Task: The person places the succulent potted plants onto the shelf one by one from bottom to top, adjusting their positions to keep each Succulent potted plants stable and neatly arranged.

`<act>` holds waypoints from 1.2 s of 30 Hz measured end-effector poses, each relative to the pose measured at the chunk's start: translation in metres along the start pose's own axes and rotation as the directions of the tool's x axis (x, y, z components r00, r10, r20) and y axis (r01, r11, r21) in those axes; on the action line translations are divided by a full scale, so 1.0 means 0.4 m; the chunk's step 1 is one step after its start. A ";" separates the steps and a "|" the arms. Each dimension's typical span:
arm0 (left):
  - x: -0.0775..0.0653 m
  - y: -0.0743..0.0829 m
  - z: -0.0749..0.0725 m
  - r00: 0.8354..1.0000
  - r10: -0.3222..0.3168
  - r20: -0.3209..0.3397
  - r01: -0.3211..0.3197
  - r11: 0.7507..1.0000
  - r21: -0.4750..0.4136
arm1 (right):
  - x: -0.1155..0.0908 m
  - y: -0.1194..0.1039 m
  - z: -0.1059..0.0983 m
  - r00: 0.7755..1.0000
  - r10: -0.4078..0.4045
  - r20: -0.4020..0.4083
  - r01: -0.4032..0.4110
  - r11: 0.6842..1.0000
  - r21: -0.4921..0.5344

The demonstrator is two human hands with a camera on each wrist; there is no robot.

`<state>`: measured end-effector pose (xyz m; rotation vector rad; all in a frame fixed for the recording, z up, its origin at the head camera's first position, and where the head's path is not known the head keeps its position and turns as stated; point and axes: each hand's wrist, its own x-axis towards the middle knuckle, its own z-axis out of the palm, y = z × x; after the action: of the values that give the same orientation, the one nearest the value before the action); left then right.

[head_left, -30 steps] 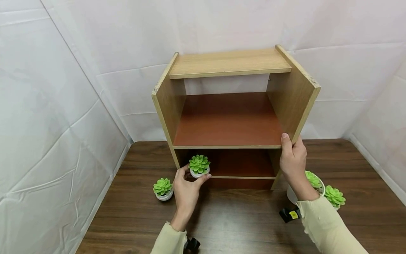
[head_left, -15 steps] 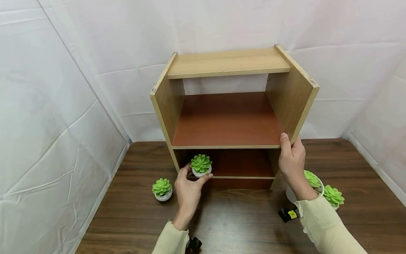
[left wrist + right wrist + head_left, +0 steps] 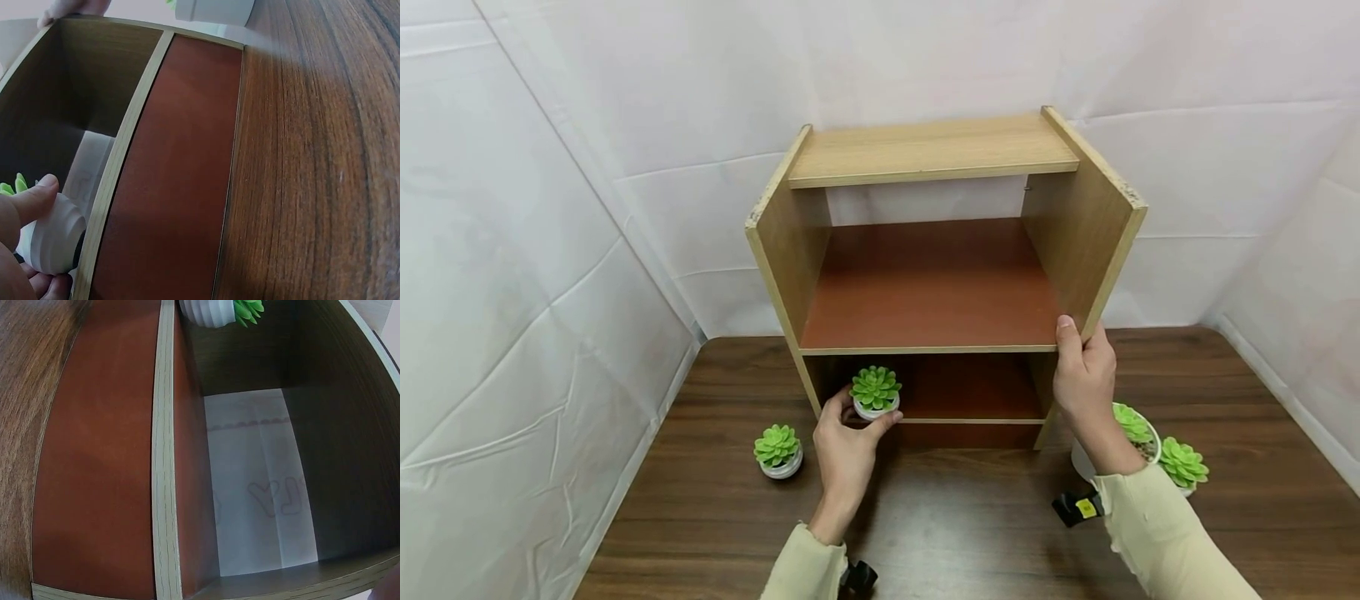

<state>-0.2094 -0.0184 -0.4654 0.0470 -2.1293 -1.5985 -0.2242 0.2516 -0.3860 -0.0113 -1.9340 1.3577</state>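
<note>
My left hand [image 3: 844,446] holds a small artificial succulent [image 3: 876,389] by its white pot, thumb on one side and fingers on the other. The plant is at the left front of the lower compartment of a wooden shelf unit [image 3: 928,283]. In the left wrist view, the white pot [image 3: 57,240] is just inside the compartment's front edge. Whether its base touches the shelf board is hard to tell. My right hand [image 3: 1084,375] grips the unit's right side panel at middle-board height, thumb in front. The right wrist view shows the ribbed pot [image 3: 209,311] at the compartment's far end.
Another small succulent [image 3: 778,451] stands on the dark wooden table [image 3: 700,508] left of the unit. Right of it, a larger white pot [image 3: 1083,461] and another succulent [image 3: 1183,463] are partly hidden by my right arm. White sheeting [image 3: 700,150] hangs behind and at both sides.
My left hand has carried the succulent slightly right along the lower compartment's front. My right hand keeps its grip on the panel. The whole scene has shifted slightly left in the head view.
</note>
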 end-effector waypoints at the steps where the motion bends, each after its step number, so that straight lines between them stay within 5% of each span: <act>1: 0.000 0.000 0.001 1.000 0.002 -0.003 -0.002 1.000 0.002 | 0.000 0.002 0.001 1.000 -0.002 -0.001 0.002 1.000 0.001; 36: 0.018 0.004 0.014 1.000 -0.007 0.000 0.007 0.997 0.083 | -0.004 -0.009 0.002 1.000 -0.006 -0.008 0.007 1.000 0.024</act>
<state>-0.2177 -0.0150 -0.4626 0.0815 -2.1971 -1.5130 -0.2220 0.2488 -0.3842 0.0011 -1.9089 1.3745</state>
